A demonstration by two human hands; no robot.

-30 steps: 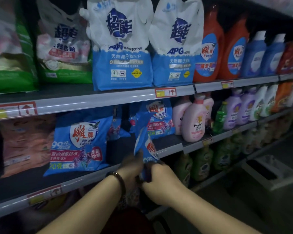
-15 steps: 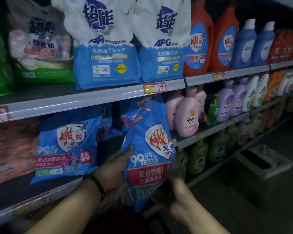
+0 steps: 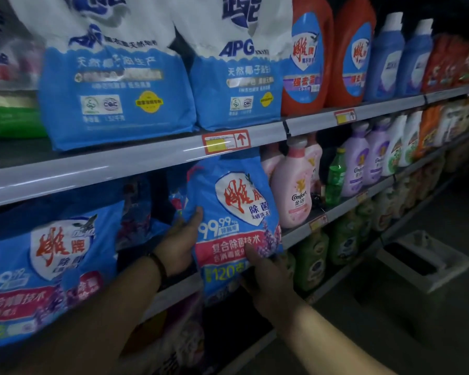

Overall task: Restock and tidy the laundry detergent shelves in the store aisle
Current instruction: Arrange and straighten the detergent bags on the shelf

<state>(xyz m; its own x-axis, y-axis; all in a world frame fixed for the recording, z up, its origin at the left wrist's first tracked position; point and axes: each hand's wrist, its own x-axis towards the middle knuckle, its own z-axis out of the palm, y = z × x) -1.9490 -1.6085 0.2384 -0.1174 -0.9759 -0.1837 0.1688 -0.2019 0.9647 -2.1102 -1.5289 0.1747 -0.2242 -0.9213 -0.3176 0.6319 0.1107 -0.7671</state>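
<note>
The blue detergent bag [image 3: 236, 212] is held upright directly below the red-framed price tag [image 3: 226, 142], its top edge just under that tag and its bottom hanging in front of the middle shelf rail [image 3: 173, 295] and past it. Its printed face is turned toward the camera. The left hand [image 3: 179, 244], below and left of the tag, grips the bag's left edge with the thumb on the front face; the other fingers are hidden behind the bag. A dark wristband [image 3: 159, 266] sits on that wrist. The right hand [image 3: 266, 277], below and slightly right of the tag, grasps the bag's lower right corner, thumb pressed on the pink band of the print. A second blue bag [image 3: 52, 266] of the same design stands on the middle shelf, far below and left of the tag. A pink Comfort bottle [image 3: 291, 190] stands below and right of the tag, just beside the held bag; a green bottle [image 3: 335, 177] and purple bottles [image 3: 356, 169] follow farther right. Above the tag, two white-and-blue pouches [image 3: 114, 90] stand on the upper shelf, with orange-red bottles [image 3: 306, 58] above and right. A white crate [image 3: 423, 263] lies on the floor, far below and right.
</note>
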